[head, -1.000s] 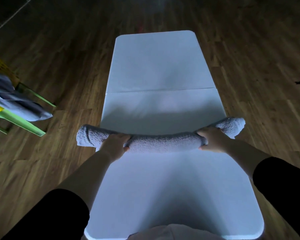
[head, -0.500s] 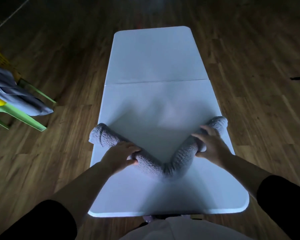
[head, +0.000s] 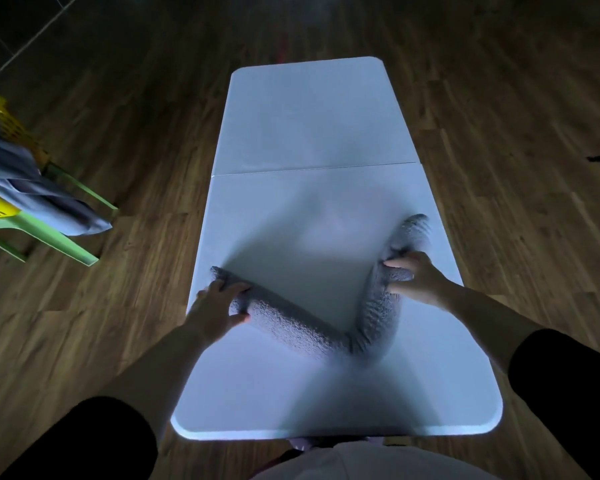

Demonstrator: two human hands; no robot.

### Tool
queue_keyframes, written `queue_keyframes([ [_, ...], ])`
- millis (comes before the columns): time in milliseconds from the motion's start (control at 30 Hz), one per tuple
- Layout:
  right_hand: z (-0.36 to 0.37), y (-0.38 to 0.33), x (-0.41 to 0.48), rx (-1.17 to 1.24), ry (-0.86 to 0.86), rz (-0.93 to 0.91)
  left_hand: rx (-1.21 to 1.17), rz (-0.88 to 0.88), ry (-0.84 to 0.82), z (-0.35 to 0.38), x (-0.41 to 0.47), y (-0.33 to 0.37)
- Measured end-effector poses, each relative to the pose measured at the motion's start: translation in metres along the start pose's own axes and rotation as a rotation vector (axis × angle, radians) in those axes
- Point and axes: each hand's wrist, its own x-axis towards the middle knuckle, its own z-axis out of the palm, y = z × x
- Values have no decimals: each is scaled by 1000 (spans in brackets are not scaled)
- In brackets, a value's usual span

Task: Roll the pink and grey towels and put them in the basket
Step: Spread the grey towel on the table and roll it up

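Fingers of the left hand and right hand curl round the rolled grey towel, which lies bent in a V on the white table. Well off to the left, a yellow basket sits on a green stand with a grey cloth draped over it. Wooden floor lies between table and basket.

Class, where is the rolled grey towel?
Head view: the grey towel lies bent on the white table's near half, gripped by left hand and right hand.

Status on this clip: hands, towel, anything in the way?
Left hand and right hand both grip the rolled grey towel, bent into a V on the table. Yellow basket far left, a cloth draped over it.
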Motion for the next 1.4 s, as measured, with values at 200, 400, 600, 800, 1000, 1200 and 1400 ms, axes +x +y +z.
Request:
queue_keyframes([
  [200,16,-36,7,-100,-196,-204,47,73,9,11,-18,52],
  [400,50,-77,7,-134,-296,-373,37,-46,67,29,-33,84],
  [600,71,-102,9,-226,-391,-450,51,-87,44,36,-53,84],
  [800,78,-105,7,-305,-444,-579,328,240,0,2,-46,57],
  [1000,74,-89,6,-189,-468,-553,506,320,-59,2,-25,67],
  [1200,41,-66,-17,-229,-282,-511,433,182,67,9,-25,92],
  [1400,14,-44,-15,-851,-216,-488,276,-87,22,30,-36,121],
])
